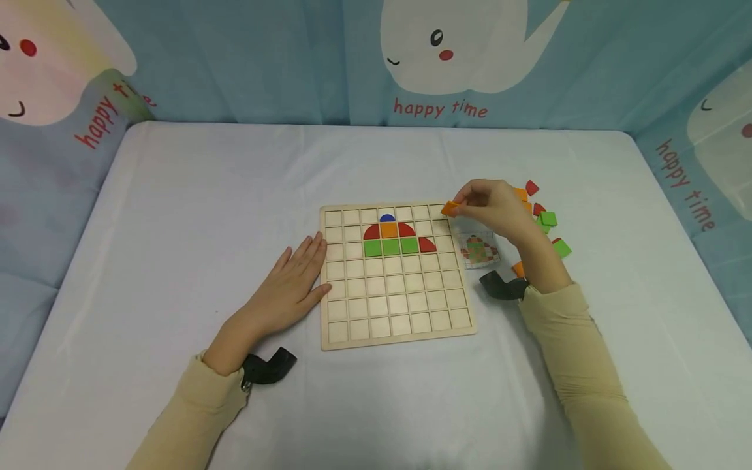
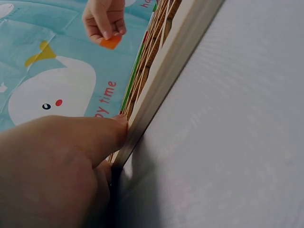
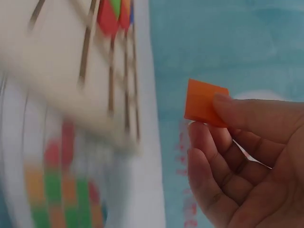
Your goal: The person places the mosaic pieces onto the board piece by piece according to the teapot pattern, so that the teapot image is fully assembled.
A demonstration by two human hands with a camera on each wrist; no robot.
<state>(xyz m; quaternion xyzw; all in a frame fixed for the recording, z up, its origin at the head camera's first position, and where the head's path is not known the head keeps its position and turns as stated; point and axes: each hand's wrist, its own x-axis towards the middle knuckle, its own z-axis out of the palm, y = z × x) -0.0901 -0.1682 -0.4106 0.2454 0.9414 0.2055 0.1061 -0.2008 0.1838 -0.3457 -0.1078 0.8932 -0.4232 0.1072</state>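
An orange square tile (image 3: 202,102) is pinched between the thumb and fingers of my right hand (image 1: 490,205), held near the upper right corner of a wooden grid board (image 1: 396,341). My left hand (image 1: 286,287) lies with its fingers extended at the board's left edge, thumb and fingertips touching the frame. In the upper part of the grid sit a blue half-round piece (image 1: 387,218), an orange square (image 1: 389,230) between two red quarter-rounds (image 1: 372,232), a row of three green squares (image 1: 390,247), and another red quarter-round (image 1: 427,245) at that row's right end.
Just right of the board lies a pattern card (image 1: 478,250), printed with coloured shapes on a grid. Loose green tiles (image 1: 548,219), red pieces (image 1: 532,188) and orange tiles (image 1: 521,194) are scattered beyond it, some hidden behind the right hand. A patterned curtain (image 1: 264,59) hangs behind the white table (image 1: 223,163).
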